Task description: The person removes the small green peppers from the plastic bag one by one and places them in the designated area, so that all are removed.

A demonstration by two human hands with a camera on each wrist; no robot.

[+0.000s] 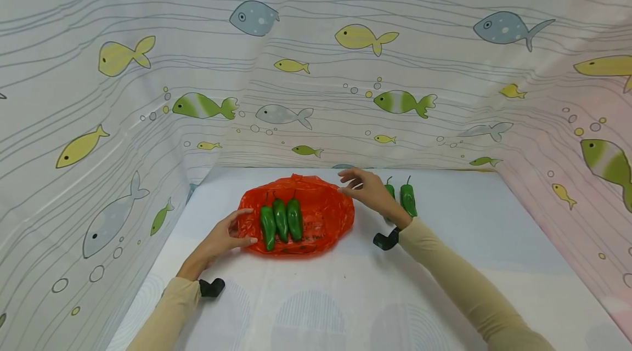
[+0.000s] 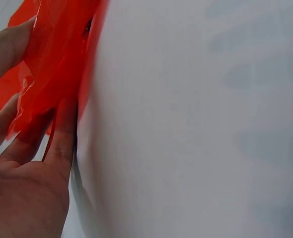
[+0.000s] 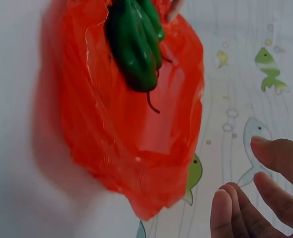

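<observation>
A red plastic bag (image 1: 316, 219) lies on the table with its mouth spread wide. Three green peppers (image 1: 280, 219) lie side by side in its left half, stems pointing away from me. My left hand (image 1: 217, 241) is at the bag's left edge, thumb and fingers spread apart; in the left wrist view, red film (image 2: 57, 59) covers several fingertips. Over the bag's upper right rim hangs my right hand (image 1: 367, 189), fingers loosely bent and holding nothing. The right wrist view shows that hand (image 3: 265, 193) apart from the bag (image 3: 136, 139).
Two more green peppers (image 1: 407, 199) lie to the right of the bag, one partly hidden behind my right hand. A white cloth printed with fish (image 1: 400, 101) rises behind the table and along both sides. The pale tabletop (image 1: 316, 290) extends in front of the bag.
</observation>
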